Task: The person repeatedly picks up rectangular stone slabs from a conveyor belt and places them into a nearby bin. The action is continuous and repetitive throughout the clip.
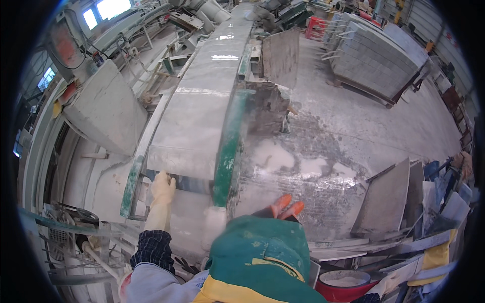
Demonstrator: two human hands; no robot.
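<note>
My left hand, in a pale glove, reaches to the near end of a long wet grey belt on a green-edged conveyor. Its fingers are curled closed at the belt's near left corner, beside a dark gap. Whatever they may hold is hidden. My right hand, also in a pale glove, is out at the lower right, next to stacked strips and slabs. Its fingers blend into the pale pieces, so their grip is unclear. A green and yellow apron covers my front.
A red tub of whitish contents stands near my right arm. Slabs lean at the right. The green side rail borders a wet floor with whitish puddles. Farther back stands a pallet of grey blocks. Machinery lines the left.
</note>
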